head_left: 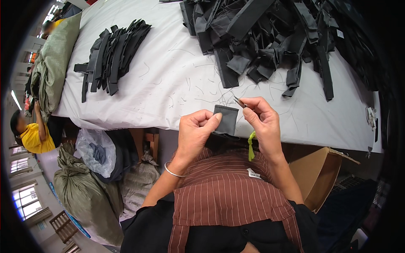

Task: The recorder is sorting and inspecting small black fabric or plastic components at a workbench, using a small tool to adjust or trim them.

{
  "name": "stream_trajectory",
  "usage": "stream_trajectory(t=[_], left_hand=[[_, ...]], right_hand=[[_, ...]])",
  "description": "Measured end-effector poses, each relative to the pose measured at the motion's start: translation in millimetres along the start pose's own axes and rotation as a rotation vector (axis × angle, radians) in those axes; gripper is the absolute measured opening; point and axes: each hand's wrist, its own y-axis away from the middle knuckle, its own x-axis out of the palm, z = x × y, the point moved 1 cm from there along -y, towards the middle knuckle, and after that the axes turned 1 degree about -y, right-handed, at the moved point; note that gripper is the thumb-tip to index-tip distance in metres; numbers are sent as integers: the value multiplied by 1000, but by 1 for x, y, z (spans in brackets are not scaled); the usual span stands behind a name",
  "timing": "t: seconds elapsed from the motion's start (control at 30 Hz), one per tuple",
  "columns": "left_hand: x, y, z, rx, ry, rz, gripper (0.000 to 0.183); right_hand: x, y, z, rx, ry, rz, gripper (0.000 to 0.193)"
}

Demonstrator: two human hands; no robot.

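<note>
Between the thumb and fingers of my left hand (195, 130) is a dark grey fabric piece (228, 119) with a stitched top edge. It is held upright at the table's near edge, and loose threads show by its top. My right hand (265, 126), just to the right, is closed around small thread snips (240, 102). Their tips point up and left, close above the fabric's top right corner. A yellow-green ribbon (251, 147) hangs below the right hand. Part of the snips is hidden by the fingers.
White cloth covers the table (168, 84), strewn with thread ends. A tangled heap of dark fabric strips (253, 38) lies far right, a neater stack (114, 57) far left. Sacks (84, 185) stand lower left, a cardboard box (314, 173) lower right. A person in yellow (37, 137) is at left.
</note>
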Motion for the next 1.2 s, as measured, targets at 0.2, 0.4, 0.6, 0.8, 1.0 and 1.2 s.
stream_trajectory(t=[0.2,0.4,0.6,0.8,1.0,1.2], left_hand=[[8,18,-32,181,-97,44,5],[-3,37,-60,598,-273,142,20],[-5,12,-18,626,-343,-50,16],[-4,3,8,529,-211,-73,14],[-4,-1,13,512,-212,-85,13],[-2,-2,18,508,-210,-74,14]], right_hand=[[0,10,17,-126,87,-6,21],[-5,21,34,-204,132,-11,23],[-4,21,29,-250,257,39,18],[-5,26,23,-273,461,36,17],[3,22,20,-468,752,44,15],[9,20,17,-483,769,40,13]])
